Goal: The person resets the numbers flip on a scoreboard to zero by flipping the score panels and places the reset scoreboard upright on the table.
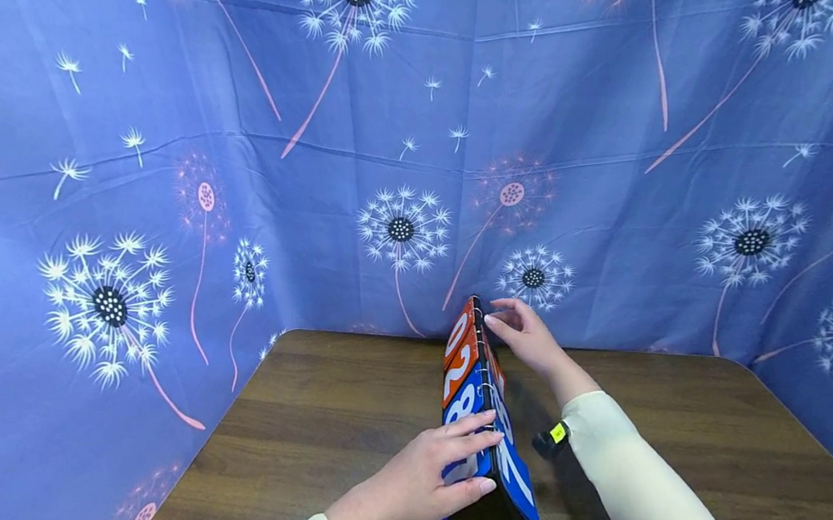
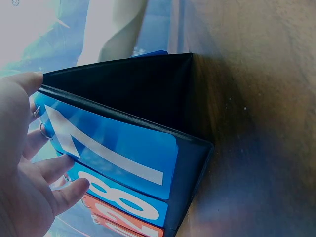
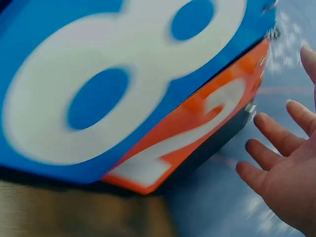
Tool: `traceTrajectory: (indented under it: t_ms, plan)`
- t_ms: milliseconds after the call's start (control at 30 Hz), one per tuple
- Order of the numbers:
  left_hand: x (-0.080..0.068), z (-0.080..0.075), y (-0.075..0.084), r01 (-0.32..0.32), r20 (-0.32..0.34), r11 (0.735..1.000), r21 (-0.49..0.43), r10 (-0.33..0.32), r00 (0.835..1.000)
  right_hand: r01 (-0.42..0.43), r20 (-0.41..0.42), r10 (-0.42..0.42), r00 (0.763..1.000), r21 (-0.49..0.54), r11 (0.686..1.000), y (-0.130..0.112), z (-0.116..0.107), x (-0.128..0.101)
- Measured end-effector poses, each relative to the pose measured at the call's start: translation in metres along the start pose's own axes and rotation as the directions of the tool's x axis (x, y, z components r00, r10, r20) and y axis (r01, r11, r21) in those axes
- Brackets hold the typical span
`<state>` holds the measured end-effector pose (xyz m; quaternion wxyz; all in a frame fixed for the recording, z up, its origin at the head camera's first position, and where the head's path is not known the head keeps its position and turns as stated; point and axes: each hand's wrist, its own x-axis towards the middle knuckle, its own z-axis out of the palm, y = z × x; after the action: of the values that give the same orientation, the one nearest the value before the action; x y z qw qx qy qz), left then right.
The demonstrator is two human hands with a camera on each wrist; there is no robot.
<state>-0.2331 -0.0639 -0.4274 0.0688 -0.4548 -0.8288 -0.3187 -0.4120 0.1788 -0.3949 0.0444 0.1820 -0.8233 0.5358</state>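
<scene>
Okay so, a tent-shaped flip scoreboard (image 1: pixel 467 389) was stood on a brown wooden table (image 1: pixel 340 401), about halfway across, with its long black top edge (image 1: pixel 480 342) pointed away toward the backdrop.

The left hand (image 1: pixel 425 473) was laid over the near end of that edge from the left side, fingers pretty straight rather than wrapped round; how hard the board was being pressed couldn't be told. The right hand (image 1: pixel 525 337) was held up by the far end, on the right side, fingers spread wide and nothing gripped. A gap between those fingers and the board was shown in the right wrist view, though whether the thumb was touching couldn't be told.

On the left face, a white 7 and 8 were printed on blue cards (image 2: pixel 108 143), then a 2 and 0 on orange cards (image 1: pixel 454 373), all hung from metal rings (image 2: pixel 41 129). Pale sleeves (image 1: pixel 624 458) were worn on both arms, and a black gadget with a yellow tag (image 1: pixel 558 432) was seen by the right cuff. Blue cloth (image 1: pixel 307 220) printed with dandelions was hung behind everything.
</scene>
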Motion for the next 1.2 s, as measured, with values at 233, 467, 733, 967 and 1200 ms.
traceTrajectory:
  t_ms: [233,467,733,967,1200]
  plan:
    - [-0.001,-0.002,0.002,0.013,0.010,1.000,0.000,-0.013,1.000,-0.234,-0.014,0.242,0.970,0.195,0.952,0.050,0.012,-0.023]
    - [-0.001,-0.001,0.002,0.044,0.026,0.999,-0.025,-0.043,0.999,-0.283,0.009,0.284,0.959,0.113,0.952,0.076,0.020,-0.036]
    - [-0.001,-0.001,0.001,0.045,0.022,0.999,-0.024,-0.044,0.999,-0.269,-0.025,0.273,0.962,0.122,0.955,0.082,0.019,-0.040]
    - [-0.001,-0.001,0.000,0.037,0.014,0.999,-0.020,-0.037,0.999,-0.283,-0.088,0.287,0.954,0.054,0.958,0.082,0.016,-0.042]
    - [-0.001,-0.001,0.002,0.057,0.032,0.998,-0.037,-0.056,0.998,-0.359,-0.144,0.359,0.922,0.028,0.933,0.091,0.008,-0.044]
